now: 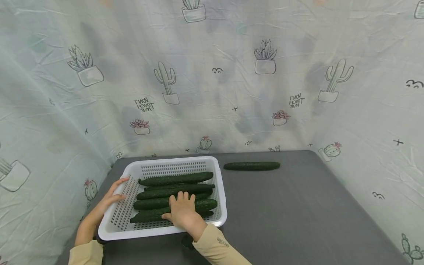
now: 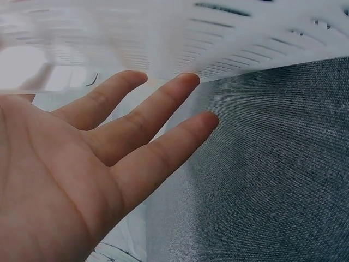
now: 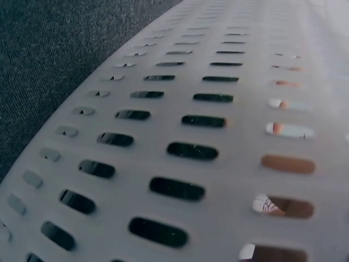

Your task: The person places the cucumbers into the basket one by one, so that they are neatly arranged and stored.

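Observation:
A white plastic basket [image 1: 159,232] with slotted walls holds several dark green cucumbers [image 1: 175,179], lying side by side along its length. My right hand [image 1: 183,213] reaches over the near rim and grips a cucumber [image 1: 206,204] near the front of the pile, thumb on the near side and fingers over the far side. In the right wrist view the basket wall [image 3: 229,158] hides most of this hand. At the left end, my left hand [image 1: 114,193] rests on the rim, thumb and a finger reaching inside. Its other fingers [image 2: 155,155] extend loosely outside the basket.
One more cucumber [image 1: 251,166] lies outside the basket, near the back edge of the grey table [image 1: 278,209]. Behind and at both sides hangs a pale curtain [image 1: 215,92] printed with potted cacti.

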Available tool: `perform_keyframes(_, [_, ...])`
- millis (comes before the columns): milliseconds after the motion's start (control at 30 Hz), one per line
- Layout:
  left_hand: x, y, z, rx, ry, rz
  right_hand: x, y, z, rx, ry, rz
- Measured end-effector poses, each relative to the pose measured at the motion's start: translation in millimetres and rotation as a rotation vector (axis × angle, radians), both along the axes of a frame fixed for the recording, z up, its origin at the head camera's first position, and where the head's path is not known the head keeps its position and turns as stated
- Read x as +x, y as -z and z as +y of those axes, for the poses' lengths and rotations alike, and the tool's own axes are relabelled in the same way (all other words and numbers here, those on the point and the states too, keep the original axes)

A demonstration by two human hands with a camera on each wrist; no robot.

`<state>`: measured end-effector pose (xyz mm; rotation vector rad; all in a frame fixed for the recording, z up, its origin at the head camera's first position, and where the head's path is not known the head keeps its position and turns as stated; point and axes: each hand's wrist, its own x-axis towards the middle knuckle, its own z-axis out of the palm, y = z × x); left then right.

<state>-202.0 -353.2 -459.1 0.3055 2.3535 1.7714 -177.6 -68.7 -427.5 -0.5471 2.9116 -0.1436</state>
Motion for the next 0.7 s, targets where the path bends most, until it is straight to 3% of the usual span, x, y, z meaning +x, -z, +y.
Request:
perform_keyframes(367, [0.3, -0.3, -0.3, 0.021, 0.004, -0.013, 3.4, 2.3, 5.3, -0.020, -0.022, 0.182])
perform_keyframes(700, [0.3, -1.7, -0.8, -0.048, 0.005, 0.026, 4.2, 1.9, 21.2, -0.007, -0.029, 0.317])
